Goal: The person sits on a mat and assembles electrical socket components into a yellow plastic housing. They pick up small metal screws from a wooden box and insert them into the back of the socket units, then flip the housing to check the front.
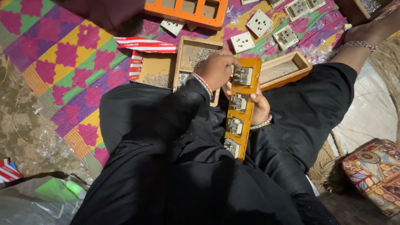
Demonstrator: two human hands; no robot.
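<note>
A long orange board (250, 66) with several grey-white socket modules set in a row lies over my lap, tilted upright. My left hand (216, 68) is curled at its top end, fingers closed on the top socket module (242, 76). My right hand (261, 109) grips the board's right edge at mid-length, partly hidden behind it. Both wrists wear beaded bracelets, and black sleeves cover both arms.
Beyond the board stand a wooden tray of small metal screws (196, 54), an open cardboard box of screws (156, 73) and another wooden tray (283, 68). Loose white socket modules (258, 23) and an orange frame (187, 10) lie on the patterned mat. Another person's forearm (362, 43) reaches in top right. A cushion (375, 171) lies at the lower right.
</note>
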